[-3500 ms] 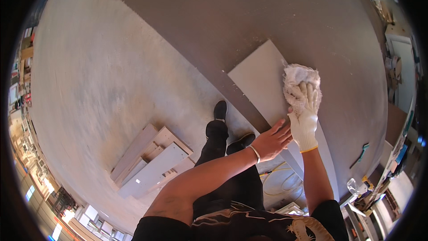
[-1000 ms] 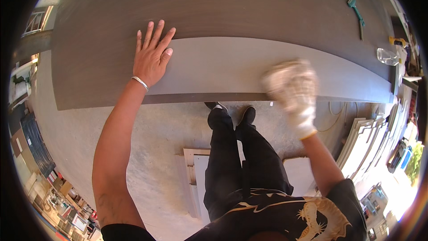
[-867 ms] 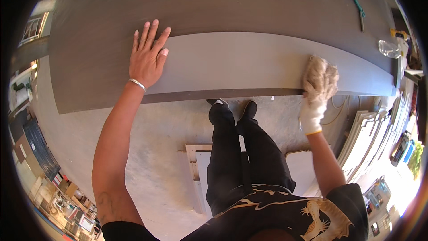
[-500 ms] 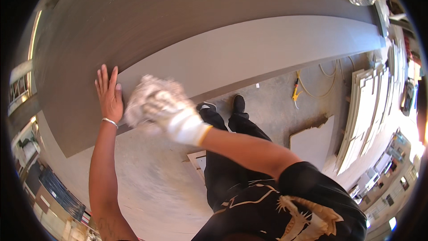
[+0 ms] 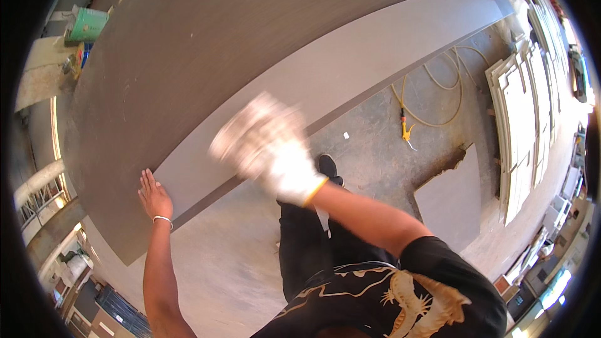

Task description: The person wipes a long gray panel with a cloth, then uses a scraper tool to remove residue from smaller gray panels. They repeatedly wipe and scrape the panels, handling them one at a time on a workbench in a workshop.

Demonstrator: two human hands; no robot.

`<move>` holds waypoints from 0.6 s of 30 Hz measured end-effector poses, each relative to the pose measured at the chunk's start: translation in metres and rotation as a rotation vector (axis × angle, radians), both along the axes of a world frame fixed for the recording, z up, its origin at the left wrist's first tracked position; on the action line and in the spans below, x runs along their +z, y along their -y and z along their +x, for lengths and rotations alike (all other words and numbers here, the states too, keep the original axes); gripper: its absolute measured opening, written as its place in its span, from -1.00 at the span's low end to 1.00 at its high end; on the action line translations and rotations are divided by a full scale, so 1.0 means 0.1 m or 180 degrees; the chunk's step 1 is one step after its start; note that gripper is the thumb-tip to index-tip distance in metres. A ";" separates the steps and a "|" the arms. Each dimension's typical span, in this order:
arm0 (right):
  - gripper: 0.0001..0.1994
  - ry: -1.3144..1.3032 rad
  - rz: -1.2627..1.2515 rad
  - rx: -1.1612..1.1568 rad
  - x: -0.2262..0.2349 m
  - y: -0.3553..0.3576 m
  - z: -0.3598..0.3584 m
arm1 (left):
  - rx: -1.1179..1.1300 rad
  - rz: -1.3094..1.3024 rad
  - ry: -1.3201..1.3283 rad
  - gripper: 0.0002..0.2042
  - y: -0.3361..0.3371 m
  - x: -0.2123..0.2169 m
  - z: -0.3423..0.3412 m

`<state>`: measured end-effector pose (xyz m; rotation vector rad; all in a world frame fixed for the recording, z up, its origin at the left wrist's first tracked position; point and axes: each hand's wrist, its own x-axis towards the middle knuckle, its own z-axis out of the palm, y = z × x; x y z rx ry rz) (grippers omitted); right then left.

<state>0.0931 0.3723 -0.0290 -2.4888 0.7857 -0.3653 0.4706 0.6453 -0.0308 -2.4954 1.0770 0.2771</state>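
Because the grey board (image 5: 388, 44) is stretching from left to upper right, my flat, empty left hand (image 5: 155, 198) is apparently bracing its left end; my gloved right hand (image 5: 273, 151) is covering a blurred cloth (image 5: 234, 141), how tightly I can't tell.

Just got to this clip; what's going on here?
Someone's bare left hand rests at the left end of a long light-grey board lying on a dark brown tabletop. The right hand, in a white glove with a yellow cuff edge, is over the board with a pale cloth; blur hides the grip and whether the cloth touches the board.
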 end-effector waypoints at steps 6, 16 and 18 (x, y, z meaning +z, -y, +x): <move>-0.53 -0.0650 0.0285 0.0031 0.52 1.01 -0.45 | -0.0353 -0.1198 -0.0705 -0.34 0.66 -0.29 -0.78; -0.56 -0.0077 -0.0664 -0.0486 0.20 1.41 -1.13 | -0.0135 -0.1461 -0.0199 -0.35 0.99 -0.40 -1.35; -0.54 -0.0428 -0.0633 -0.0941 0.31 1.63 -1.19 | -0.0126 -0.1473 -0.0180 -0.35 1.00 -0.39 -1.37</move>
